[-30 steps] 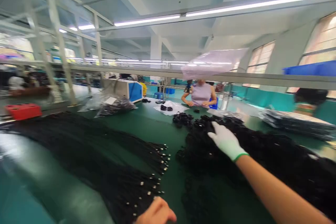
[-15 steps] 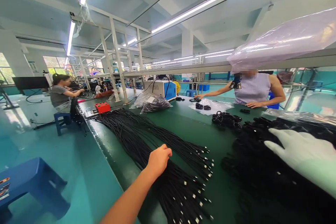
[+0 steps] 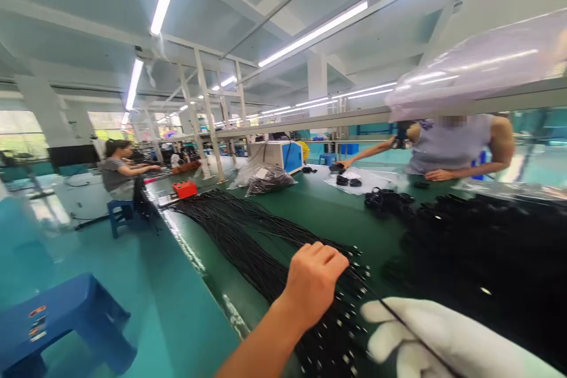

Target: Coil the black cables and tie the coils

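A long bundle of straight black cables (image 3: 248, 236) with metal-tipped ends lies along the green table (image 3: 319, 212). My bare left hand (image 3: 315, 283) is curled over the cable ends and pinches one thin black cable, which runs down to the right. My right hand (image 3: 425, 336), in a white glove, sits low at the front with fingers spread; that cable crosses over it. A heap of coiled black cables (image 3: 478, 242) fills the table's right side.
A person in a light sleeveless top (image 3: 447, 144) works across the table by small coils on plastic. Another person (image 3: 116, 168) sits at the far left end. A red box (image 3: 185, 189), bagged cables (image 3: 266, 177) and a blue stool (image 3: 66, 319) are nearby.
My left hand has moved right along the cable ends and closed on one cable. My gloved right hand came off the coiled heap, down and toward me. The view swung left.
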Tool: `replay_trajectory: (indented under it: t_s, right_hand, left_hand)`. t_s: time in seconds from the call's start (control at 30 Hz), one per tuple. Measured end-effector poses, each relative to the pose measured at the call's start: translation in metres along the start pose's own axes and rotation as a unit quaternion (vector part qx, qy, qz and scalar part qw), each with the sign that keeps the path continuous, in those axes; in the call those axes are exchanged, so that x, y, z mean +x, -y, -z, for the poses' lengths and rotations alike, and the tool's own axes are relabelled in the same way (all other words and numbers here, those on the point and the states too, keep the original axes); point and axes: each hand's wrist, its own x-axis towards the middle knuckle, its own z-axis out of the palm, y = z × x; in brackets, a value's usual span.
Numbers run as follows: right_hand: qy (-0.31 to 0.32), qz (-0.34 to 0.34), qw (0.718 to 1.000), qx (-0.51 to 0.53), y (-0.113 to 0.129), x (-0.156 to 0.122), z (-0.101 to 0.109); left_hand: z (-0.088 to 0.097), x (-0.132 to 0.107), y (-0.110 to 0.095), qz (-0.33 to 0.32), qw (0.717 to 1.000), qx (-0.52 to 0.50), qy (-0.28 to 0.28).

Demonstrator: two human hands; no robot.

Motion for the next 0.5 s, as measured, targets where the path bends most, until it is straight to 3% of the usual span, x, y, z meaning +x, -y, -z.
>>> replay_trajectory:
  t_s: [0.07,0.1,0.2,0.27,0.5]
  right_hand:
    - [0.096,-0.075,0.988,0.092,-0.008,-0.008,-0.028]
    - [0.104,-0.081,0.982,0.135,-0.015,-0.011,-0.035]
    - [0.129,-0.100,0.962,0.217,-0.037,-0.017,-0.038]
    - [0.138,-0.092,0.953,0.255,-0.049,-0.021,-0.036]
    - [0.182,-0.042,0.939,0.290,-0.057,-0.030,-0.041]
  left_hand:
    - [0.009,-0.005,-0.022,-0.013,0.999,-0.038,0.004]
    - [0.013,-0.008,-0.031,-0.024,0.997,-0.066,0.021]
    - [0.023,-0.014,-0.046,-0.060,0.965,-0.192,0.167]
    - [0.025,-0.015,-0.052,-0.060,0.945,-0.239,0.214]
    - [0.026,0.003,-0.058,-0.083,0.937,-0.269,0.207]
